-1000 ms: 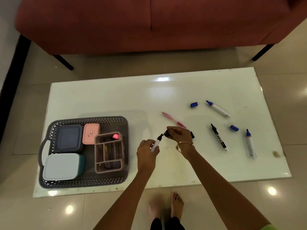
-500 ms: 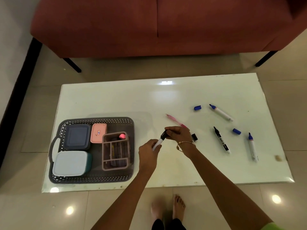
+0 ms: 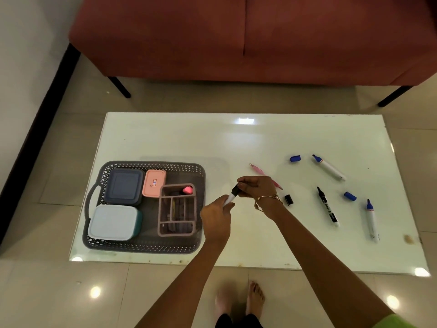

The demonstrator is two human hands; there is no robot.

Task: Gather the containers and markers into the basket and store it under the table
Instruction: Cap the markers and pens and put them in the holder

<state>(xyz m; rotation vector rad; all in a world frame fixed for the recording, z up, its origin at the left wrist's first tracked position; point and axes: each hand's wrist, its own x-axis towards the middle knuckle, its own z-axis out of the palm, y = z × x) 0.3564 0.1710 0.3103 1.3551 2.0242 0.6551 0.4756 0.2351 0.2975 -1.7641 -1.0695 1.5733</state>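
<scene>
Just right of the grey perforated plastic basket (image 3: 142, 248), the left hand (image 3: 216, 217) grips a white-barrelled black marker (image 3: 229, 199) while the right hand (image 3: 256, 188) pinches its black cap (image 3: 235, 190), apparently capping it; next, it likely goes into the basket

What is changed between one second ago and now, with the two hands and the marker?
The right hand moved the black cap toward the left hand and onto the tip of the marker, which was bare a second ago; it still pinches the cap. The left hand holds the marker's barrel as before. The basket, the loose markers and the loose caps on the table lie where they did.
</scene>
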